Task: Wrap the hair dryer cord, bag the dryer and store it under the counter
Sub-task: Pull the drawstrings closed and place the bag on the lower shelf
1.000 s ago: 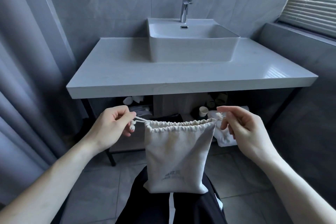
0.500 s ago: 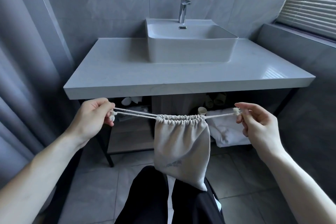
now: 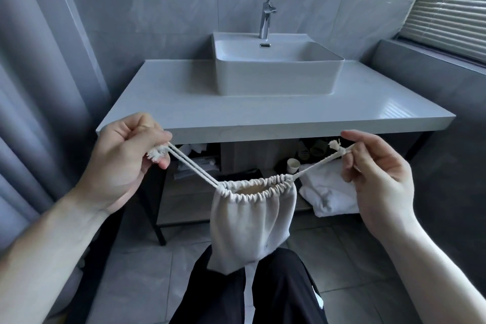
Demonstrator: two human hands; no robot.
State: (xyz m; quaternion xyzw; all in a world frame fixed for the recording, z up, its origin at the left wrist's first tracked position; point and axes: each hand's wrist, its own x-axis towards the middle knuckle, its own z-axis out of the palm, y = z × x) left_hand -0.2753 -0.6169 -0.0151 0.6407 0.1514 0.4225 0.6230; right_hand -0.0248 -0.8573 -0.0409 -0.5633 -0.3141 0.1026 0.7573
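My left hand (image 3: pixel 123 163) is closed in a pinch grip on the frayed ends of the doubled drawstring (image 3: pixel 194 167), and my right hand (image 3: pixel 378 179) pinches the knotted end of the opposite string between thumb and fingertips, its other fingers loosely curled. Compared with a second ago, both hands have spread apart and risen, from the lower centre of the frame toward the worktop (image 3: pixel 184 102) edge, so the strings now run taut and slanting down to the cloth bag (image 3: pixel 249 221). Its mouth, almost flat and full width then, is now bunched into tight gathers with only a small oval gap left. I judge the closing step nearly done, with storing under the worktop still to come.

The bag hangs mid-frame between my hands, in the air above my knees, below the worktop's front edge and in front of the open shelf (image 3: pixel 189 200). It is off-white, soft and creased, bulging as if loaded; the dryer itself is hidden inside, so I cannot confirm it.
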